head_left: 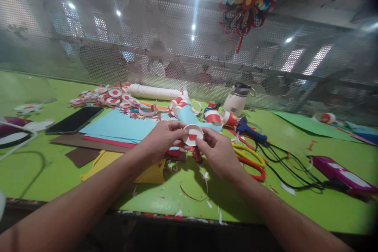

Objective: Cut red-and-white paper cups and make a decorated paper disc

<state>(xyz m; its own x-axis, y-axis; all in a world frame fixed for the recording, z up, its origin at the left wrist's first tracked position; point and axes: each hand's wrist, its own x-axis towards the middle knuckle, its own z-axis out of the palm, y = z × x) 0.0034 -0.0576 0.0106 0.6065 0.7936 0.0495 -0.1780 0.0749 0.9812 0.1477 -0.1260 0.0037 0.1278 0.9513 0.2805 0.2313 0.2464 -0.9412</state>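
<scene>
Nearby, blue paper (112, 124) and a glue gun (251, 130) flank the left hand (165, 138) and right hand (220, 150), which pinch a white disc (193, 130).

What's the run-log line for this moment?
left hand: holding white disc | right hand: holding same disc | red patch: on disc | phone: on green table

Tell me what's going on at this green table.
A person's left hand and right hand together hold a round white piece with a red patch, pinched between the fingers over the green table. Farther back on the left lies a pile of red-and-white pieces. Blue sheets lie beyond the left forearm.
</scene>
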